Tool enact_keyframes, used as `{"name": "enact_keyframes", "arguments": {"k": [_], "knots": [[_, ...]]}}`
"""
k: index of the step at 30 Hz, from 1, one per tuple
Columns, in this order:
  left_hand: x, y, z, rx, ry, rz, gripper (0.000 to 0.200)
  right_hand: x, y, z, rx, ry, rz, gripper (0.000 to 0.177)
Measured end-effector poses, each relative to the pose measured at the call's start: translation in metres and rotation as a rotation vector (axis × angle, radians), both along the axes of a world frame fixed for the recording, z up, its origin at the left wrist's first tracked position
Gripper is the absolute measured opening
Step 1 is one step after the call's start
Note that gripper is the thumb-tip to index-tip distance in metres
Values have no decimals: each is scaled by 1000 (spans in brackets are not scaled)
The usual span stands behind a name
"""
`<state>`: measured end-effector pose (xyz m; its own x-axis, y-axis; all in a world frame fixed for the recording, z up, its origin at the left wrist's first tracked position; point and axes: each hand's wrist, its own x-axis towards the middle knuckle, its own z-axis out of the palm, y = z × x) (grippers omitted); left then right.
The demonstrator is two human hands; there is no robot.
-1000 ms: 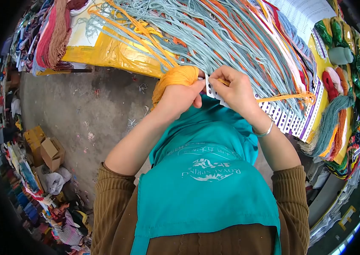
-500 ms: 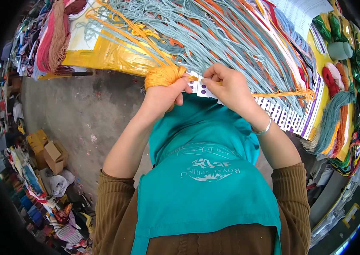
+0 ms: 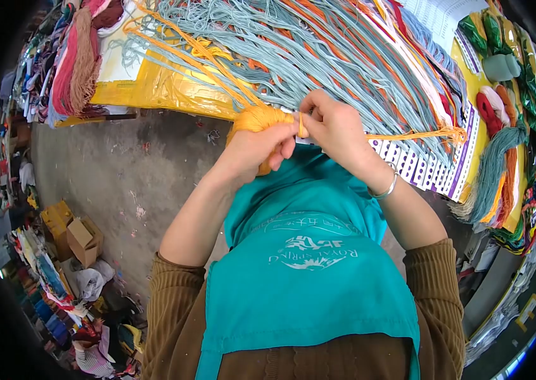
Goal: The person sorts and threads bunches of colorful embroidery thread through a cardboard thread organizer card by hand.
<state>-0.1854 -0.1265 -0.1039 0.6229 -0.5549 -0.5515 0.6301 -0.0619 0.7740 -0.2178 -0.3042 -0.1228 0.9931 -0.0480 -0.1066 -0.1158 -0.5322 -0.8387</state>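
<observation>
My left hand (image 3: 258, 149) is closed around a thick bundle of yellow-orange embroidery thread (image 3: 259, 119), its thumb pointing toward my other hand. Pinched in the fingers of my right hand (image 3: 339, 130) is a small loop of the same thread (image 3: 304, 125), close against my left fingertips. A yellow-orange strand (image 3: 414, 135) stretches from behind my right hand to a knotted end at the right. Other strands of that colour run from the bundle up to the table's left side. My palms hide part of the bundle.
Long light-blue, grey and orange threads (image 3: 319, 57) cover the yellow-taped table (image 3: 173, 88). White cards with punched holes (image 3: 429, 170) line its near right edge. Thread hanks (image 3: 490, 164) hang at the right. Cardboard boxes (image 3: 83, 240) stand on the floor at left.
The thread bundle and my left hand have shifted right, closer to my right hand. A thread loop now shows at my right fingertips, where a white card was visible before.
</observation>
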Motion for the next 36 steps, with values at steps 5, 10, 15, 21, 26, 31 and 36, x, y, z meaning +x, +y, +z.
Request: {"name": "enact_keyframes", "arguments": {"k": [5,10,15,21,26,31,36], "knots": [[8,-6,-10,106,-167,-40,19,6,-10,5,200,121,46,29],[14,-16,-34,251,-973,-162,19,7,-22,12,436,208,156,29],[23,-10,-7,18,-295,-159,20,6,-18,7,484,225,110,30],[88,84,20,-309,263,182,27,6,-20,14,233,244,157,33],[207,156,28,-597,117,341,19,9,-18,17,184,260,179,33],[223,149,24,-30,-387,540,27,7,-17,16,222,261,144,34],[100,95,32,-488,-102,299,60,7,-15,15,274,252,130,27]]}}
